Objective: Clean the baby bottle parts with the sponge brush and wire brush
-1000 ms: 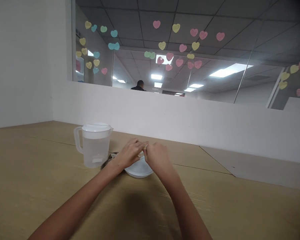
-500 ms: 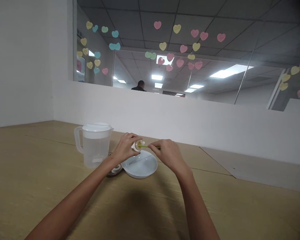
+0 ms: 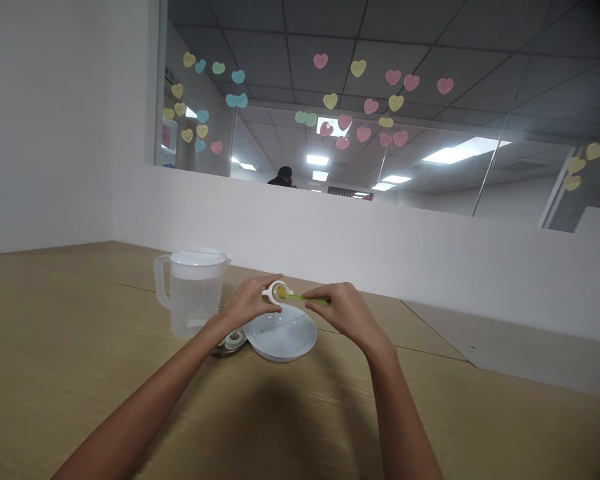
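My left hand grips a small jar with a white collar. The jar lies tilted, its mouth turned to the right, and something yellow shows inside. A thin green stick is pinched in my right hand, and its far end reaches into the jar's mouth. What its tip looks like is too small to tell. Both hands are held above a shallow white bowl, across which a thin straight line runs. Beside the bowl, partly behind my left wrist, lies a dark round object with a white ring on it.
A lidded clear plastic pitcher stands left of my left hand, its handle pointing left. The wooden tabletop meets a white wall at the back. Higher up is a window with heart-shaped notes, a person's head beyond it.
The jar's mouth has turned more towards me. My right hand has shifted slightly right with the green stick, more of which shows. The view has tilted up a little.
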`<state>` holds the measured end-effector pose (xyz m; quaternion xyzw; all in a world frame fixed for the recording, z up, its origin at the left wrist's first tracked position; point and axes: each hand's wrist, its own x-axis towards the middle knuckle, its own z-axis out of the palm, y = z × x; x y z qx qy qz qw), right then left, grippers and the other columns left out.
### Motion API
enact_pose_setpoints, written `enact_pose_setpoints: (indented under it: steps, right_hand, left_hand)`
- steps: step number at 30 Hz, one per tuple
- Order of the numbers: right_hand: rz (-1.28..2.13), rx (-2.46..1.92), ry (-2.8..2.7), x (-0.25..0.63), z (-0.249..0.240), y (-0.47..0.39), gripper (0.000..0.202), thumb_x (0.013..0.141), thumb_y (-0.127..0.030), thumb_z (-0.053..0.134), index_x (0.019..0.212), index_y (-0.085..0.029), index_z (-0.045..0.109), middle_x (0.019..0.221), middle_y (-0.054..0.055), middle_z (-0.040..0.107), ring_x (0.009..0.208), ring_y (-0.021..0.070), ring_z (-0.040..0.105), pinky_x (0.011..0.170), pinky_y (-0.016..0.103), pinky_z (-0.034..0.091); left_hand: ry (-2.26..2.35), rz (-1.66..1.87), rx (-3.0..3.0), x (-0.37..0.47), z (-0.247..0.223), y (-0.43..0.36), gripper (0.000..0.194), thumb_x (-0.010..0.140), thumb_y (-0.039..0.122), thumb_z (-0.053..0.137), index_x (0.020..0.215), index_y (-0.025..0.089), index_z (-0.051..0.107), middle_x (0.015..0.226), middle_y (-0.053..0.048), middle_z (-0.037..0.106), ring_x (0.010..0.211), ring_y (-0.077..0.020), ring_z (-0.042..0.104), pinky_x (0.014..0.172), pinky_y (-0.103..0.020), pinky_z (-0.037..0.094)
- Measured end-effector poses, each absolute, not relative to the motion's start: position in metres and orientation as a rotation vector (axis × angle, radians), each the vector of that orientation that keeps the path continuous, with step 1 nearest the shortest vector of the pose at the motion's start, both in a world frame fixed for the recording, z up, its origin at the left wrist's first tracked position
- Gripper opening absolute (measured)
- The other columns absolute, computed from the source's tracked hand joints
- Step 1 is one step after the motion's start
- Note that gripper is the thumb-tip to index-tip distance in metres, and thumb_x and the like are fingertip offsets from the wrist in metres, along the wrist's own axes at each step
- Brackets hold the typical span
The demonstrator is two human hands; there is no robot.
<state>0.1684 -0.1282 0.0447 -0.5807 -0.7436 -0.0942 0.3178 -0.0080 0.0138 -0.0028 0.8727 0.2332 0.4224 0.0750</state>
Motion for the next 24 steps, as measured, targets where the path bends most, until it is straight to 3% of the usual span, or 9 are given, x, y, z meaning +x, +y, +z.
enact_pose_setpoints:
  steps: [7, 10, 13, 20, 22, 24]
  right_hand:
    - [-0.193, -1.647, -1.945, 0.163, 0.049, -0.137, 0.029, 0.086, -0.034, 0.044, 0.089, -0.020, 0.069, 0.071, 0.002, 0.067, 0.051, 0.0114, 0.054, 0.054, 0.022, 0.035]
    - [-0.135, -1.699, -1.957, 0.160, 0.051, -0.139, 0.037, 0.089, -0.034, 0.036, 0.084, -0.018, 0.068, 0.056, 0.001, 0.061, 0.044, 0.0107, 0.050, 0.052, 0.022, 0.033]
    - [-0.134, -1.724, -1.965, 0.160, 0.050, -0.138, 0.043, 0.091, -0.034, 0.031, 0.074, -0.016, 0.066, 0.053, 0.002, 0.059, 0.045, 0.0108, 0.050, 0.051, 0.022, 0.032]
    - [-0.368, -1.586, -1.856, 0.159, 0.055, -0.140, 0.031, 0.087, -0.039, 0.043, 0.092, -0.019, 0.066, 0.083, 0.004, 0.066, 0.076, 0.0172, 0.059, 0.065, 0.026, 0.041]
    - [-0.560, -1.370, -1.708, 0.151, 0.059, -0.155, 0.034, 0.085, -0.041, 0.047, 0.108, -0.019, 0.059, 0.101, 0.007, 0.062, 0.094, 0.0214, 0.056, 0.074, 0.032, 0.045]
    - [-0.746, -1.118, -1.494, 0.137, 0.060, -0.179, 0.051, 0.083, -0.042, 0.050, 0.128, -0.021, 0.041, 0.121, 0.010, 0.050, 0.112, 0.0265, 0.045, 0.084, 0.040, 0.044]
  left_hand:
    - [0.729, 1.184, 2.704, -0.008, 0.001, 0.008, 0.058, 0.060, 0.031, 0.073, 0.114, 0.020, 0.055, 0.109, -0.004, 0.063, 0.096, -0.0207, 0.058, 0.083, -0.030, 0.044]
    - [0.701, 1.157, 2.778, -0.007, 0.001, 0.006, 0.056, 0.063, 0.028, 0.070, 0.116, 0.019, 0.054, 0.112, -0.005, 0.061, 0.101, -0.0208, 0.056, 0.087, -0.031, 0.042]
    - [0.676, 1.133, 2.833, -0.007, 0.002, 0.006, 0.055, 0.065, 0.026, 0.069, 0.117, 0.019, 0.052, 0.115, -0.005, 0.059, 0.105, -0.0208, 0.053, 0.090, -0.032, 0.041]
    - [0.732, 1.177, 2.893, -0.014, 0.008, 0.007, 0.054, 0.066, 0.023, 0.069, 0.117, 0.019, 0.052, 0.112, -0.006, 0.061, 0.101, -0.0212, 0.055, 0.086, -0.032, 0.043]
    - [0.741, 1.184, 2.898, -0.016, 0.010, 0.007, 0.050, 0.067, 0.021, 0.067, 0.115, 0.020, 0.053, 0.110, -0.006, 0.062, 0.099, -0.0211, 0.056, 0.085, -0.032, 0.043]
    - [0.759, 1.177, 2.878, -0.018, 0.011, 0.007, 0.047, 0.069, 0.022, 0.065, 0.115, 0.020, 0.054, 0.109, -0.006, 0.062, 0.100, -0.0212, 0.056, 0.085, -0.032, 0.043]
